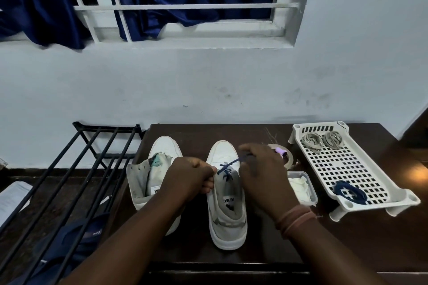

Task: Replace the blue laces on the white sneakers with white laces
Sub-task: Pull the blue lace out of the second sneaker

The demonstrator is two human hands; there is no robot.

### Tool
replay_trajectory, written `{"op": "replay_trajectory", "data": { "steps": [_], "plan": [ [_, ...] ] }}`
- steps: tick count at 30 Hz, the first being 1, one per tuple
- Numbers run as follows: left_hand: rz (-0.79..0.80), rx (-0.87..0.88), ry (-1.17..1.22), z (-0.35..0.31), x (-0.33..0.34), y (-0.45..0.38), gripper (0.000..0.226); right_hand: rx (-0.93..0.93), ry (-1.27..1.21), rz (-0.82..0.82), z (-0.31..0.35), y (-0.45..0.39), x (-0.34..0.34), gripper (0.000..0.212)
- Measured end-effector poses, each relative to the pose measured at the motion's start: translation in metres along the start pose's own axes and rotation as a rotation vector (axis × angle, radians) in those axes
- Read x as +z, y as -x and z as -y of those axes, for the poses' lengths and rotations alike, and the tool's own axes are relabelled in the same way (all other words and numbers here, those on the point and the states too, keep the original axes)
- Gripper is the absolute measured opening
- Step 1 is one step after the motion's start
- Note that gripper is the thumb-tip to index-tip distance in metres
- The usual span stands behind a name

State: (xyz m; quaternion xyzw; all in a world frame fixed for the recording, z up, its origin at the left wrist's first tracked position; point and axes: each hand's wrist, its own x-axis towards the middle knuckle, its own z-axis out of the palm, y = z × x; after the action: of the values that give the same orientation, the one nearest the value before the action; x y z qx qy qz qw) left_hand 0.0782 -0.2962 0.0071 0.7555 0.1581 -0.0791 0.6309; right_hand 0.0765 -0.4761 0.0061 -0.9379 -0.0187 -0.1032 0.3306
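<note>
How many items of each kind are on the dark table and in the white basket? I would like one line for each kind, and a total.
White sneakers: 2, one unlaced, one with a blue lace
Coiled white lace bundles in the white perforated plastic basket: 2
Coiled blue lace in the basket: 1
Clear tape roll: 1
Small clear plastic tub: 1
Basket: 1
Total: 8

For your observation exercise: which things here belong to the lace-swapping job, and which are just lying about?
Job: right sneaker, blue lace, left sneaker, white laces, removed blue lace, tray.
Lying about: tape roll, lidless tub, black rack.
</note>
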Motion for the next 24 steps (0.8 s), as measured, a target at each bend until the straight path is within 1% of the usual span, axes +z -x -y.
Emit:
{"op": "replay_trajectory", "data": {
  "steps": [1, 2, 4, 7, 8, 9, 11, 12, 15, 17, 18, 19, 21, 22, 23, 24],
  "plan": [
    [0.001, -0.001, 0.0, 0.0, 0.0, 0.0, 0.015, -0.066, 0.062, 0.046, 0.004, 0.006, 0.006, 0.037],
    [0.002, -0.002, 0.002, 0.0, 0.0, 0.0, 0.015, -0.119, 0.126, 0.066, 0.008, 0.01, 0.011, 0.033],
    [0.004, -0.003, 0.007, 0.0, 0.0, -0.001, 0.015, -0.183, 0.239, 0.04, 0.015, 0.015, 0.018, 0.02],
    [0.009, -0.011, 0.014, 0.001, -0.001, -0.001, 0.015, -0.161, 0.298, 0.041, 0.018, 0.012, 0.017, 0.015],
    [0.011, -0.014, 0.016, 0.001, -0.001, 0.0, 0.015, -0.13, 0.235, 0.014, 0.018, 0.01, 0.016, 0.013],
    [0.009, -0.017, 0.018, 0.001, -0.002, -0.001, 0.015, -0.074, 0.1, -0.032, 0.019, 0.008, 0.014, 0.011],
    [0.003, -0.02, 0.021, 0.002, -0.002, -0.001, 0.015, 0.081, -0.255, -0.158, 0.018, 0.001, 0.008, 0.012],
    [-0.001, -0.02, 0.021, 0.002, -0.002, -0.001, 0.016, 0.154, -0.392, -0.205, 0.018, -0.002, 0.003, 0.012],
    [-0.005, -0.024, 0.023, 0.002, -0.001, -0.001, 0.018, 0.29, -0.624, -0.327, 0.019, -0.008, -0.011, 0.005],
    [-0.007, -0.03, 0.027, 0.002, -0.001, -0.001, 0.019, 0.294, -0.679, -0.348, 0.016, -0.011, -0.013, 0.004],
    [-0.007, -0.032, 0.028, 0.002, -0.001, -0.001, 0.02, 0.265, -0.648, -0.302, 0.014, -0.011, -0.01, 0.009],
    [-0.008, -0.034, 0.029, 0.002, -0.001, -0.001, 0.02, 0.209, -0.576, -0.22, 0.012, -0.01, -0.006, 0.019],
    [-0.006, -0.041, 0.033, 0.002, 0.0, -0.001, 0.018, 0.023, -0.301, -0.016, 0.007, -0.006, 0.008, 0.044],
    [-0.002, -0.043, 0.036, 0.001, 0.0, -0.001, 0.017, -0.049, -0.148, 0.058, 0.006, -0.004, 0.015, 0.05],
    [0.001, -0.044, 0.039, 0.001, 0.0, -0.001, 0.015, -0.085, -0.037, 0.097, 0.007, 0.0, 0.022, 0.047],
    [0.003, -0.043, 0.041, 0.001, 0.0, -0.002, 0.014, -0.095, 0.016, 0.098, 0.009, 0.004, 0.025, 0.038]
  ]
}}
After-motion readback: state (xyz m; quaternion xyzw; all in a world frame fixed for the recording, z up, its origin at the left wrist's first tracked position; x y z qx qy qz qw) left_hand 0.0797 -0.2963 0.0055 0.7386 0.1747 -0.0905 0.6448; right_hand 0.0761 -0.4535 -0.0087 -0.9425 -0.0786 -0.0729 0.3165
